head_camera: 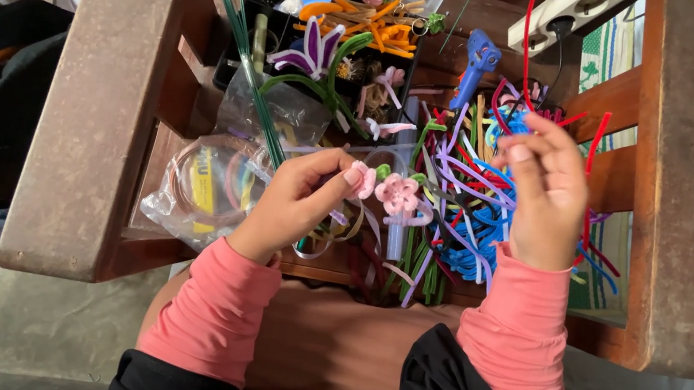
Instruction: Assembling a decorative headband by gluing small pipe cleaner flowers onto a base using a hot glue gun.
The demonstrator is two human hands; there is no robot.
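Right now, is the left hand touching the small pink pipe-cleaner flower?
Touching. The head view shows the left hand pinching the small pink pipe-cleaner flower at its edge between thumb and fingertips.

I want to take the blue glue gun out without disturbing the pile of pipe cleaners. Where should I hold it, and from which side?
Probably by the handle of the blue glue gun, coming in from above. It stands among the pipe cleaners with its body at the top and its lower end hidden in the strands. The top is free, so a straight upward lift looks least likely to drag any along.
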